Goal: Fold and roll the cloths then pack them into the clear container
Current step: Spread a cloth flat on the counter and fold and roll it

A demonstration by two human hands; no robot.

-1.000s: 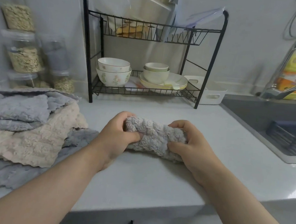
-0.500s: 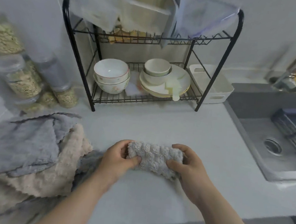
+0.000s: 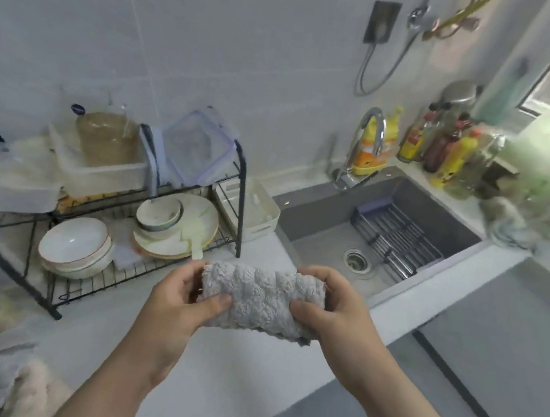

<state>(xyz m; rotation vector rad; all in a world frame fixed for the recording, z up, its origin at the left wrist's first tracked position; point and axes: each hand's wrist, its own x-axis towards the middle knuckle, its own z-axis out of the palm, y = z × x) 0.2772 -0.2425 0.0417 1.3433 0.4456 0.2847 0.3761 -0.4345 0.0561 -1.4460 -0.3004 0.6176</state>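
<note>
Up off the counter [image 3: 244,373] came my gray roll [image 3: 258,297]; now it is in the air, near the sink [image 3: 317,242]. It looks fluffy and tight. My left hand [image 3: 174,302] and right hand [image 3: 334,311] each pinch one end, thumbs [image 3: 217,302] in front. The rest of each hand hides behind it.

Labels on the yellow bottle [image 3: 366,152] are too blurred to read.
</note>
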